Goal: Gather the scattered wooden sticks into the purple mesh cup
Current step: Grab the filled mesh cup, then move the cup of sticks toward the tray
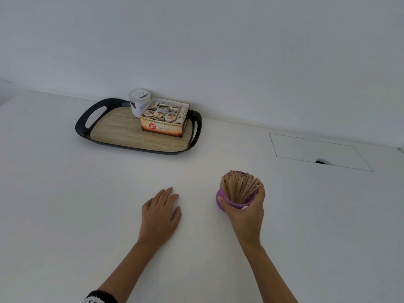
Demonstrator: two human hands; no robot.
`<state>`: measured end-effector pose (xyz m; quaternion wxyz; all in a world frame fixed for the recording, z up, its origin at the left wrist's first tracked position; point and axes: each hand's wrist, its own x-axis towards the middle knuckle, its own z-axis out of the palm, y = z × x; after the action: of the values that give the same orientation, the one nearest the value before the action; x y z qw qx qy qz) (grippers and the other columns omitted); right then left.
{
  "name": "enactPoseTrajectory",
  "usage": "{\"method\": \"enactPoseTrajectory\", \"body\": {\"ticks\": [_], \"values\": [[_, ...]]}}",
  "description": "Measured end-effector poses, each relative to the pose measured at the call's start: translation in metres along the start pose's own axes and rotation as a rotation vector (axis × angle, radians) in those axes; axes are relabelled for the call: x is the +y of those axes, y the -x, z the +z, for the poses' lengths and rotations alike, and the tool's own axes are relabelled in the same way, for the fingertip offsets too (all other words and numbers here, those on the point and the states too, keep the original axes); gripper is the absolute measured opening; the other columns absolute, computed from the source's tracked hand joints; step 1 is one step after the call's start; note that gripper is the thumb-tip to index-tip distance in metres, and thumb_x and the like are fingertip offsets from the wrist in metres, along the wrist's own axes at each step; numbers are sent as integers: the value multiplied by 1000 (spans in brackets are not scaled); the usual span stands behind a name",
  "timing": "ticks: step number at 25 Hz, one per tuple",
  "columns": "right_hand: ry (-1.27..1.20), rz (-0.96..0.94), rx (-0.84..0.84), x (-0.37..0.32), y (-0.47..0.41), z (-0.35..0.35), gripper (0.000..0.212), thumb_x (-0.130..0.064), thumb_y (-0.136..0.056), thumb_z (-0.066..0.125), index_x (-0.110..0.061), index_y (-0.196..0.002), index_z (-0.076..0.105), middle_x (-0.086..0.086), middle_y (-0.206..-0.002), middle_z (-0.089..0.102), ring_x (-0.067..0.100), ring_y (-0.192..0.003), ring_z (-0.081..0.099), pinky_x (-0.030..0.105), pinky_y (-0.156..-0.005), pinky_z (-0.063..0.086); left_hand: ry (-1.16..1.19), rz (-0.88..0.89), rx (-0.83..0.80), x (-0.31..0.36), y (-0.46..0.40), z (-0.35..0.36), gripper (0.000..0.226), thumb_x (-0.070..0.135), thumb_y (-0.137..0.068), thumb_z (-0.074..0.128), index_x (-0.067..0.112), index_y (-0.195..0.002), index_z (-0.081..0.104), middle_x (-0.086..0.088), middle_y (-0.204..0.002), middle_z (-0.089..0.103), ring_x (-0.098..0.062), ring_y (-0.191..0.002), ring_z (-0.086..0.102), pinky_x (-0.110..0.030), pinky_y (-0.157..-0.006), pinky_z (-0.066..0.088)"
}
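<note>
A black-rimmed tray with a wood-look base sits on the white surface, carrying a tea box (tea bags showing) and a white jar behind it.

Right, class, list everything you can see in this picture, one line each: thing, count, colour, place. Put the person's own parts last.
tray: one, black rim with wood-look base, far left of the white counter by the wall
tea box: one, orange-brown, open, on the tray's right half, full of tea bags
jar: one, white with a lid, on the tray behind the tea box
hatch panel: one, white, set flush in the counter at far right
purple mesh cup: one, purple, near right of centre
wooden sticks: many, light brown, standing in the cup; none loose on the counter
counter: one, white
left hand: one, flat on the counter, palm down
right hand: one, gripping the cup
</note>
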<state>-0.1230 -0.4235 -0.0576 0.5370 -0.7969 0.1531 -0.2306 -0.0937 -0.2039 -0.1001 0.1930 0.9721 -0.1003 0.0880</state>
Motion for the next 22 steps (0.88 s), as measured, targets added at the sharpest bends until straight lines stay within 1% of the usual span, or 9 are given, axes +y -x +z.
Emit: {"method": "enactPoseTrajectory", "body": {"ticks": [3, 8, 11, 14, 16, 18, 19, 20, 22], "values": [[4, 32, -10, -1, 5, 5, 99, -40, -56, 88, -23, -137, 34, -12, -123, 53, 9, -110, 56, 21, -90, 51, -5, 3, 13, -1, 0, 2, 49, 41, -87, 31, 21, -118, 62, 0, -139, 54, -20, -132, 46, -44, -99, 37], [-5, 43, -54, -1, 10, 9, 107, -42, -55, 88, -25, -141, 28, -9, -131, 48, 12, -118, 51, 33, -97, 50, 14, 9, 26, -4, -1, 6, 48, 40, -88, 31, 21, -120, 61, 0, -141, 52, -20, -134, 44, -43, -101, 36], [-15, 86, -81, -4, 11, 7, 119, -60, -49, 82, -28, -144, 18, -4, -142, 39, 17, -129, 42, 39, -105, 44, 26, 1, 26, -2, 0, 7, 42, 36, -89, 39, 21, -123, 60, 0, -144, 49, -19, -136, 40, -41, -103, 33], [31, 57, -60, -15, -7, 0, 117, -76, -48, 72, -32, -143, 20, -6, -141, 40, 15, -129, 41, 43, -107, 39, 101, -18, 20, -1, -1, 4, 45, 43, -88, 41, 24, -126, 57, 5, -143, 49, -15, -137, 39, -37, -105, 28], [174, 37, -167, -24, -23, -3, 115, -83, -50, 65, -27, -142, 23, -6, -140, 42, 17, -129, 42, 46, -107, 39, 334, 0, -63, 4, -5, 1, 59, 61, -85, 42, 29, -135, 46, 16, -141, 45, -6, -133, 40, -30, -104, 23], [373, -12, -268, -31, -32, -2, 113, -84, -53, 59, -22, -142, 27, -1, -142, 44, 21, -130, 42, 46, -106, 39, 549, 82, -258, 24, -10, 3, 82, 75, -77, 48, 36, -145, 22, 28, -141, 31, 5, -128, 32, -28, -107, 20], [460, -51, -290, -34, -34, 0, 110, -83, -56, 58, -21, -142, 29, 0, -142, 45, 22, -130, 42, 46, -106, 40, 603, 104, -346, 39, -12, 5, 93, 77, -73, 54, 40, -147, 10, 32, -141, 25, 7, -126, 28, -29, -107, 21], [524, -97, -301, -36, -35, 2, 104, -80, -60, 59, -20, -141, 32, 1, -141, 46, 22, -130, 43, 45, -105, 41, 654, 103, -409, 55, -14, 8, 103, 77, -69, 60, 44, -146, 1, 32, -142, 23, 4, -126, 27, -30, -108, 24], [569, -203, -313, -38, -35, 7, 86, -70, -70, 61, -20, -137, 40, 0, -136, 52, 20, -125, 47, 42, -103, 43, 778, 63, -425, 83, -21, 16, 115, 69, -64, 72, 44, -145, -4, 26, -145, 31, -4, -128, 38, -32, -107, 37]]}}
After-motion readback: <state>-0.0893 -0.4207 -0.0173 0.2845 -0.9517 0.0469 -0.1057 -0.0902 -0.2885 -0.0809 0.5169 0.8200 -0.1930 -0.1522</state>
